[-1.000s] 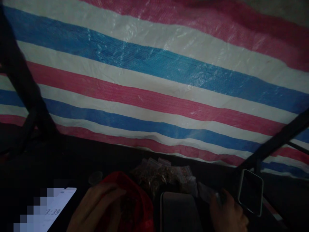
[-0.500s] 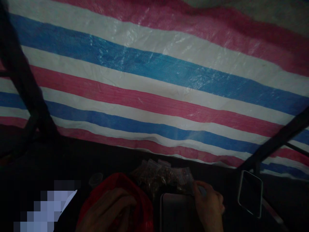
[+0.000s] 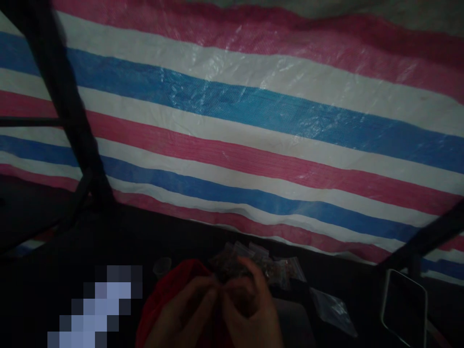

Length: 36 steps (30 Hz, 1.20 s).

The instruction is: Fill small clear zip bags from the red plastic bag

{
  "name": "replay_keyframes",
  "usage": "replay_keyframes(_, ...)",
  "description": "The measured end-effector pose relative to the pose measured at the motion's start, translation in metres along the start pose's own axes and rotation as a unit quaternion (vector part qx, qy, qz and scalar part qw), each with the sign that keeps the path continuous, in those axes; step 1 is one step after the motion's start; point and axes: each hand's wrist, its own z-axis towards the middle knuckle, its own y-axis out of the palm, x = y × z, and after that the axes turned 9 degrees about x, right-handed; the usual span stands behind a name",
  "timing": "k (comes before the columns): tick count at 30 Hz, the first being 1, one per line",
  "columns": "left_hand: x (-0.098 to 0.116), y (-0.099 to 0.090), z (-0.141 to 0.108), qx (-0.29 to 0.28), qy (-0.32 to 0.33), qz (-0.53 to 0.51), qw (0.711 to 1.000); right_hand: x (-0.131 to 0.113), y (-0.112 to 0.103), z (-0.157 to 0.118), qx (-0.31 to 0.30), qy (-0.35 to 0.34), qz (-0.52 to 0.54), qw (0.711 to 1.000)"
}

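Observation:
My left hand and my right hand meet fingertip to fingertip at the bottom centre. Both are pinched, and whatever is between the fingers is too dark and small to make out. Under and behind them lies a red bag or cloth, partly covered by my left hand. Just beyond my right hand sits a cluster of small clear zip bags with brownish contents. To its right, a flat clear plastic bag lies by itself. A dark grey flat-topped object is partly hidden by my right wrist.
A phone with a dark screen lies at the right. A small clear cup stands left of the cluster. Beyond the dark surface hangs a striped plastic sheet, between dark frame bars. A patch at lower left is pixelated.
My right hand has moved left from beside the zip bags to meet my left hand. My left hand has risen from the red bag's opening. The flat clear bag now shows; the view has turned left.

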Motion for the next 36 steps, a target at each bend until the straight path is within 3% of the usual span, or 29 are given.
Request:
replay_keyframes(5,0.007,-0.007,0.006,-0.012,-0.076,-0.088,0.993,0.001,0.021,-0.011,0.032,-0.039,-0.033,0.998)
replay_keyframes(11,0.004,-0.008,0.006,-0.008,-0.086,-0.114,0.990,-0.007,0.028,-0.014,0.055,-0.044,-0.071,0.995)
replay_keyframes(16,0.003,-0.010,0.010,-0.002,-0.103,-0.119,0.988,-0.016,0.034,-0.014,0.058,0.033,0.040,0.997)
replay_keyframes(22,0.003,-0.015,0.006,-0.055,-0.077,-0.096,0.991,-0.005,0.036,-0.014,0.060,0.091,0.137,0.985)
replay_keyframes(26,0.001,-0.013,0.002,0.001,-0.026,0.017,1.000,0.009,0.043,-0.016,0.137,-0.011,0.036,0.990)
replay_keyframes(30,0.000,-0.019,-0.002,0.004,-0.047,-0.005,0.999,0.011,0.040,-0.016,0.186,-0.107,-0.084,0.973)
replay_keyframes(33,-0.008,-0.025,-0.001,-0.022,-0.121,-0.080,0.989,0.008,0.034,-0.015,0.165,-0.124,-0.119,0.971)
replay_keyframes(36,-0.024,-0.022,0.005,-0.043,-0.238,-0.177,0.954,0.004,0.028,-0.016,0.086,-0.133,-0.126,0.979)
